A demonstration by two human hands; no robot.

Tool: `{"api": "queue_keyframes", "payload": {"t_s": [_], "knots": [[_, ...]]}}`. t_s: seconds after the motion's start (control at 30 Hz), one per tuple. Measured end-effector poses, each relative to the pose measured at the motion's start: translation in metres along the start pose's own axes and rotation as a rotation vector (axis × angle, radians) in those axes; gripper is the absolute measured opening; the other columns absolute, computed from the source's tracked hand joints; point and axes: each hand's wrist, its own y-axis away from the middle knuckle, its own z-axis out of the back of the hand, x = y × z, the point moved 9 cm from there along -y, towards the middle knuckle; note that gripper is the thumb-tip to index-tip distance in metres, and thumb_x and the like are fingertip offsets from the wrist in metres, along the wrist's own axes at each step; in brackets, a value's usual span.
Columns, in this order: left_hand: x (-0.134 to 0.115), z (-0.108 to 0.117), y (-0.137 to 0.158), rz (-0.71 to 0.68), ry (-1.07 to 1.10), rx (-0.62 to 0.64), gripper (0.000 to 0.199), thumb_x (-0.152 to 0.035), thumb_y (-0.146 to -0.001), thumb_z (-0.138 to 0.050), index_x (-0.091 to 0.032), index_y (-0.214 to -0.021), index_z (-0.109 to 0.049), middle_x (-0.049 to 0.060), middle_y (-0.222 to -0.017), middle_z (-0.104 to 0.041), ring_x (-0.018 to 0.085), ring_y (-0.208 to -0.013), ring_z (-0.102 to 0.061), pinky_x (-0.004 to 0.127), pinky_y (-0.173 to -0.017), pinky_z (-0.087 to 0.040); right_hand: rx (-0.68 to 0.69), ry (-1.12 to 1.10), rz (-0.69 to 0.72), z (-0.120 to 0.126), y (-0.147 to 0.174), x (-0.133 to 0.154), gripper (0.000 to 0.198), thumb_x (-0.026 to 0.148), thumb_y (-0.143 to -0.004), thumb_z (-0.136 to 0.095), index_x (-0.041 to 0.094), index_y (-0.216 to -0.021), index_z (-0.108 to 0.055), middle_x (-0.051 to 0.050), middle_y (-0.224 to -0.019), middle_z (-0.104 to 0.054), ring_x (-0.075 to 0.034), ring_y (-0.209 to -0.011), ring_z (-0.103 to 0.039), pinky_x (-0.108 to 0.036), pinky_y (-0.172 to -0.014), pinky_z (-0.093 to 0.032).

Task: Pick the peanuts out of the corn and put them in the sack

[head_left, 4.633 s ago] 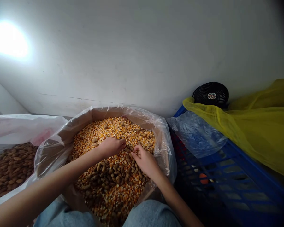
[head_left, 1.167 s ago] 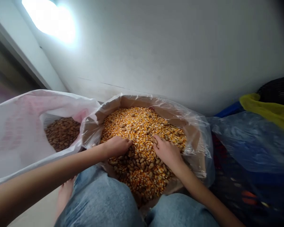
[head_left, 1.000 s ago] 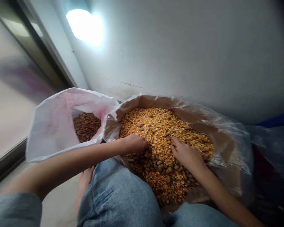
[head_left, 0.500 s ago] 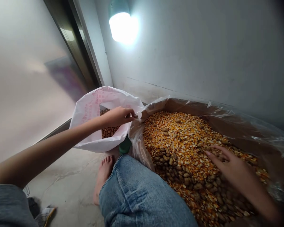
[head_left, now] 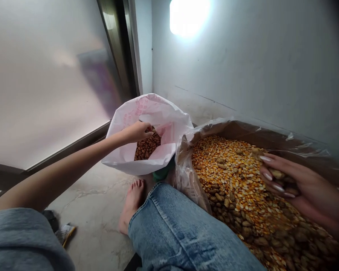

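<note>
My right hand (head_left: 296,178) is raised over the corn, its fingers curled round several unshelled peanuts (head_left: 277,174). One more peanut shows at its thumb and fingertip. Below it, loose yellow corn kernels (head_left: 228,165) and more unshelled peanuts (head_left: 244,226) fill a large bag lined with clear plastic (head_left: 190,180). My left hand (head_left: 141,131) is over the mouth of a white sack (head_left: 121,158) with red print. Its fingers are closed, and whether anything is in them is hidden. Brown peanuts or nuts (head_left: 148,146) lie inside that sack.
A bright lamp (head_left: 189,17) shines near the grey wall (head_left: 257,67). A dark door frame (head_left: 121,49) stands at the left. My bent knee in jeans (head_left: 180,229) and bare foot (head_left: 133,201) are close to both bags. A shoe (head_left: 64,233) lies on the floor.
My left hand has moved from the edge between the bags to over the white sack. My right hand has risen from the corn with peanuts in it. The view has shifted.
</note>
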Motion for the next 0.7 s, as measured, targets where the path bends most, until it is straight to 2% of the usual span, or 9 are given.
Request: {"api": "queue_keyframes", "payload": {"t_s": [0.13, 0.23, 0.33, 0.43, 0.5, 0.6, 0.63, 0.7], "knots": [[0.007, -0.012, 0.0, 0.01, -0.038, 0.026, 0.027, -0.035, -0.074, -0.042, -0.014, -0.086, -0.054, 0.007, -0.076, -0.055, 0.018, -0.068, -0.049, 0.025, -0.059, -0.033, 0.219, -0.009, 0.043, -0.079, -0.008, 0.042, 0.02, 0.036, -0.061, -0.061, 0.02, -0.065, -0.05, 0.001, -0.051, -0.042, -0.005, -0.038, -0.032, -0.017, -0.029, -0.02], [0.006, -0.015, 0.001, -0.008, 0.033, 0.055, 0.033, -0.038, -0.071, -0.047, -0.014, -0.094, -0.052, 0.01, -0.095, -0.052, 0.022, -0.085, -0.047, 0.027, -0.069, -0.035, 0.384, -0.092, -0.002, -0.142, -0.014, 0.061, 0.02, 0.03, -0.067, -0.056, 0.017, -0.057, -0.044, 0.003, -0.05, -0.039, -0.003, -0.035, -0.028, -0.014, -0.028, -0.013], [-0.005, -0.004, 0.01, -0.094, 0.181, 0.04, 0.038, -0.042, -0.073, -0.045, -0.017, -0.102, -0.049, 0.008, -0.107, -0.046, 0.021, -0.096, -0.043, 0.029, -0.078, -0.033, 0.407, -0.217, -0.086, -0.19, -0.032, 0.065, 0.015, 0.023, -0.069, -0.053, 0.017, -0.06, -0.043, 0.004, -0.05, -0.038, -0.002, -0.035, -0.027, -0.013, -0.028, -0.011], [-0.019, 0.017, 0.028, -0.208, 0.297, -0.027, 0.034, -0.036, -0.076, -0.042, -0.017, -0.103, -0.05, 0.007, -0.106, -0.046, 0.018, -0.096, -0.043, 0.028, -0.082, -0.031, 0.376, -0.259, -0.134, -0.224, -0.057, 0.058, 0.007, 0.02, -0.068, -0.052, 0.017, -0.067, -0.046, 0.004, -0.05, -0.038, -0.002, -0.034, -0.027, -0.012, -0.027, -0.01], [-0.024, 0.026, 0.042, -0.238, 0.348, -0.029, 0.031, -0.032, -0.076, -0.044, -0.016, -0.101, -0.051, 0.007, -0.103, -0.048, 0.017, -0.094, -0.044, 0.028, -0.081, -0.032, 0.351, -0.261, -0.159, -0.241, -0.074, 0.05, 0.006, 0.019, -0.07, -0.05, 0.017, -0.067, -0.045, 0.004, -0.05, -0.038, -0.002, -0.033, -0.027, -0.012, -0.026, -0.012], [-0.026, 0.032, 0.058, -0.252, 0.412, 0.004, 0.026, -0.029, -0.076, -0.045, -0.016, -0.096, -0.054, 0.006, -0.099, -0.05, 0.016, -0.091, -0.045, 0.027, -0.078, -0.034, 0.311, -0.239, -0.167, -0.259, -0.096, 0.036, 0.009, 0.022, -0.075, -0.046, 0.017, -0.067, -0.046, 0.002, -0.054, -0.043, -0.005, -0.038, -0.037, -0.014, -0.031, -0.029], [-0.026, 0.033, 0.062, -0.26, 0.437, 0.006, 0.024, -0.028, -0.076, -0.045, -0.016, -0.095, -0.054, 0.005, -0.098, -0.051, 0.016, -0.091, -0.046, 0.026, -0.077, -0.035, 0.318, -0.217, -0.143, -0.264, -0.102, 0.034, 0.011, 0.024, -0.076, -0.045, 0.017, -0.068, -0.047, 0.001, -0.058, -0.045, -0.007, -0.043, -0.043, -0.017, -0.035, -0.036], [-0.025, 0.036, 0.066, -0.275, 0.501, -0.005, 0.02, -0.025, -0.075, -0.046, -0.016, -0.091, -0.055, 0.005, -0.096, -0.052, 0.015, -0.091, -0.046, 0.026, -0.075, -0.036, 0.344, -0.163, 0.029, -0.27, -0.111, 0.039, 0.013, 0.028, -0.077, -0.046, 0.017, -0.072, -0.05, -0.002, -0.066, -0.051, -0.011, -0.055, -0.051, -0.023, -0.043, -0.043]]}}
